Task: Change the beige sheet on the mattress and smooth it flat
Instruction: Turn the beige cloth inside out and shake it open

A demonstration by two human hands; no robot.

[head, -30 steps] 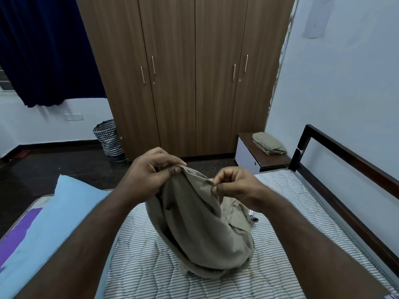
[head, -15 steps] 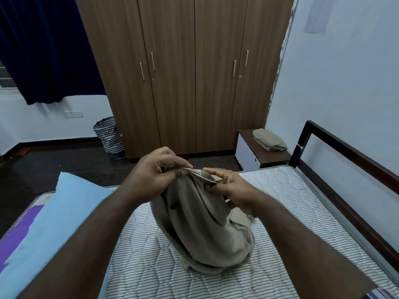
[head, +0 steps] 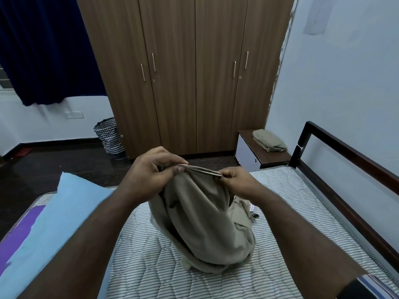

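Head view: left hand (head: 151, 173) curled, thumb and fingers pinching the hem of the beige sheet (head: 205, 223); right hand (head: 235, 182) just beside it to the right, likewise pinching the same hem, the short stretch of edge pulled taut between the two
Below both hands, hanging in a bunched, bag-like heap, lower folds resting on the striped quilted mattress (head: 280, 212), otherwise bare
Left of the left hand, lying on the mattress: a light blue pillow (head: 54, 223), with a purple cloth (head: 19, 234) showing at its far left edge
Right of the right hand, running along the wall: dark wooden bed frame (head: 349, 156)
Beyond the right hand, past the mattress end: small bedside cabinet (head: 259, 154) carrying a folded olive cloth (head: 269, 140)
Beyond both hands: brown four-door wardrobe (head: 194, 72); to its left a zigzag-patterned basket (head: 110, 137) on the dark floor, and above that a dark blue curtain (head: 47, 46)
At the right wrist: a black band (head: 354, 289) and striped sleeve edge (head: 375, 285)
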